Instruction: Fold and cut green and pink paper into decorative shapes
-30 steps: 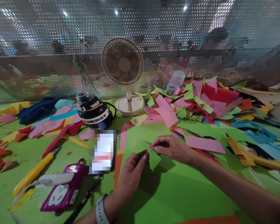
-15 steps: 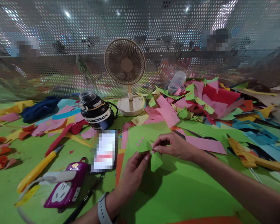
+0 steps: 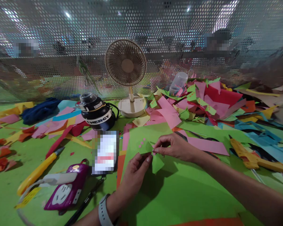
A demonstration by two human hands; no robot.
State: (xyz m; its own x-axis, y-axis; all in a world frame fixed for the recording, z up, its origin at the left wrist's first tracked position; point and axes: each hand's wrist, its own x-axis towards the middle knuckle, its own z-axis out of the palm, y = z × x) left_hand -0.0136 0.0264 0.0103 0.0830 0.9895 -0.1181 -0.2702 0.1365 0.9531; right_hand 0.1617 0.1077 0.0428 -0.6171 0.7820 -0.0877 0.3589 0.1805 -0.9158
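Green piece (image 3: 158,164) of paper is right between the two hands, just over a big green sheet (image 3: 191,194). Left hand (image 3: 135,174) has it gripped between thumb and fingers. Right hand (image 3: 175,148) has its thumb and index fingertips pressed together at the piece's upper edge, with a tiny pink bit (image 3: 154,153) just there; too small to tell whether they're nipping the bit or the paper. Fingers cover part of the piece, so its full outline is hidden. A few pink squares (image 3: 141,143) sit just beyond the left fingertips.

Clutter everywhere, btw. Just left of the left hand there's a phone (image 3: 107,153), then a purple gadget (image 3: 67,190) with a white cable (image 3: 34,181) by it, plus a yellow tool (image 3: 37,174) farther out. A black strap (image 3: 86,202) runs right alongside the left wrist, which wears a pale band (image 3: 103,211).

Beyond the left hand: a flask (image 3: 100,116), then a blue cloth (image 3: 41,110) farther left. Fan (image 3: 127,66) stands straight past both hands, in front of a mesh panel (image 3: 163,23). Past the right hand it's a big scrap heap (image 3: 217,97) with a tilted clear cup (image 3: 180,81) in it. Right forearm partly blocks a pink strip (image 3: 208,146), scissor handles (image 3: 212,139) poke out behind that, and a yellow glue gun (image 3: 246,158) lies farther right.
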